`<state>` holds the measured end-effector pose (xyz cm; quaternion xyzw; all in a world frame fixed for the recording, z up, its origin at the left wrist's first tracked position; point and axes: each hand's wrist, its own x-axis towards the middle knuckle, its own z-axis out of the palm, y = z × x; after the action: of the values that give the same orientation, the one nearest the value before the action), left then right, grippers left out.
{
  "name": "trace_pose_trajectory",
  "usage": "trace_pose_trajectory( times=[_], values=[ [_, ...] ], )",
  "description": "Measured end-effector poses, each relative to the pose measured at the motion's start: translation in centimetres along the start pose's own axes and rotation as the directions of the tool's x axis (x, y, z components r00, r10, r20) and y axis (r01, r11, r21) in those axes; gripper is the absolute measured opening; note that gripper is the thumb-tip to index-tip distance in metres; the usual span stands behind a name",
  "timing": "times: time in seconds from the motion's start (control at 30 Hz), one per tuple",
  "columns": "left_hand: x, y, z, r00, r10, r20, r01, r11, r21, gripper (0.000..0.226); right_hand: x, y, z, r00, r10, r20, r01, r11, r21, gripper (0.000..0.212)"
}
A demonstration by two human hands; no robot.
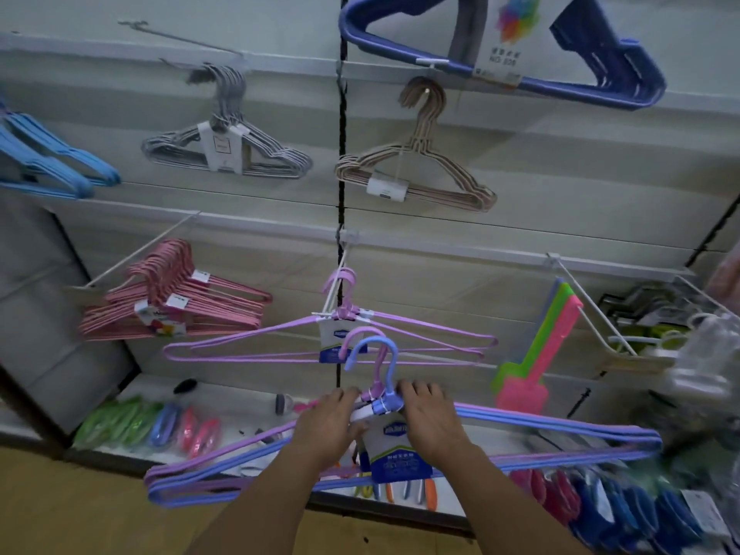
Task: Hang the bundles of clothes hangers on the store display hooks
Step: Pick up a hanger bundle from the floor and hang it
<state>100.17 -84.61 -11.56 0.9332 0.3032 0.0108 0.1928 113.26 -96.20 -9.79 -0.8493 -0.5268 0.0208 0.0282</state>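
Note:
I hold two hanger bundles together, one blue (560, 428) and one purple (224, 450), their hooks pointing up just below the display. My left hand (326, 424) grips the shoulders left of the necks. My right hand (430, 418) grips them on the right. A white and blue label (394, 454) hangs between my hands. Right above, a purple bundle (400, 338) hangs on a white display hook (334, 290). The blue hook of my bundle (374, 350) overlaps that bundle's label.
Pink hangers (176, 298), grey hangers (228, 150), beige hangers (420, 170) and blue hangers (52, 154) hang on other hooks. A bare hook (180, 36) sticks out at upper left. Bright plastic scoops (536, 346) hang right. Packaged goods (160, 422) lie on the bottom shelf.

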Motion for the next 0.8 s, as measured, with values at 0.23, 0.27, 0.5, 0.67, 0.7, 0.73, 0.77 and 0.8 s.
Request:
trace_pose_trajectory(
  times=[0.23, 0.27, 0.5, 0.67, 0.7, 0.73, 0.77, 0.8],
  values=[
    [4.0, -1.8, -0.5, 0.996, -0.046, -0.08, 0.048, 0.999, 0.024, 0.049, 4.0, -0.5, 1.2, 0.994, 0.107, -0.009, -0.107, 0.993, 0.051, 0.046],
    [4.7, -2.0, -0.6, 0.996, -0.041, -0.085, 0.044, 0.999, 0.031, 0.049, 4.5, -0.5, 1.3, 0.994, 0.113, -0.002, -0.113, 0.992, 0.064, 0.044],
    [9.6, -5.7, -1.2, 0.998, 0.008, -0.068, -0.001, 0.994, 0.107, 0.052, 9.5, -1.8, 3.1, 0.982, 0.181, 0.046, -0.185, 0.977, 0.106, 0.04],
    [12.3, -7.8, -1.1, 0.999, -0.015, -0.048, 0.019, 0.995, 0.096, 0.051, 13.0, -2.2, 4.3, 0.982, 0.179, 0.059, -0.184, 0.977, 0.111, 0.042],
    [12.7, -8.1, -1.1, 0.999, -0.02, -0.05, 0.025, 0.995, 0.099, 0.051, 13.5, -2.2, 4.4, 0.983, 0.178, 0.056, -0.183, 0.976, 0.117, 0.042],
    [13.1, -8.4, -1.1, 0.998, -0.025, -0.052, 0.03, 0.994, 0.104, 0.051, 14.0, -2.2, 4.6, 0.984, 0.172, 0.054, -0.178, 0.976, 0.122, 0.042],
    [13.4, -8.6, -1.2, 0.998, -0.031, -0.055, 0.037, 0.993, 0.11, 0.051, 14.3, -2.3, 4.7, 0.985, 0.165, 0.048, -0.169, 0.978, 0.122, 0.041],
    [13.7, -8.8, -1.2, 0.997, -0.038, -0.062, 0.045, 0.993, 0.113, 0.051, 14.7, -2.3, 4.8, 0.987, 0.155, 0.044, -0.159, 0.98, 0.12, 0.04]
  ],
)
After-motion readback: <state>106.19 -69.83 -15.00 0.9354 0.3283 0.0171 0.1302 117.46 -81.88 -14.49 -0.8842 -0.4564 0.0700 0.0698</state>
